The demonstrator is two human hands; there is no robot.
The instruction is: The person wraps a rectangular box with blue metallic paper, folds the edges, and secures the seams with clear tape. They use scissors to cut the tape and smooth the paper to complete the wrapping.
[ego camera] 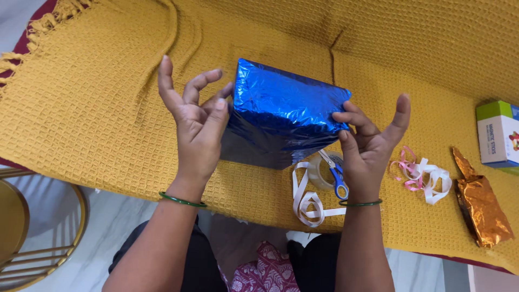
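Two hands steadied a box wrapped in shiny blue foil (pixel 284 111) on a mustard waffle-weave blanket (pixel 92 119).

Nearest, blue-handled scissors (pixel 336 176) and white ribbon (pixel 308 203) lay just before the box. The left hand (pixel 197 127) and right hand (pixel 373 140), fingers spread, pressed fingertips to its ends. The foil looked slippery and crease-prone; flat side faces offered the surest hold.

You are wearing a thin green bangle (pixel 182 200) just below your left hand (pixel 197 127), and a matching thin green bangle (pixel 360 203) just below your right hand (pixel 373 146). Your forearms are showing bare, with no sleeves reaching them. Further below the hands, you are wearing dark trousers (pixel 184 262), with maroon fabric carrying a white leaf print (pixel 265 270) showing between them.
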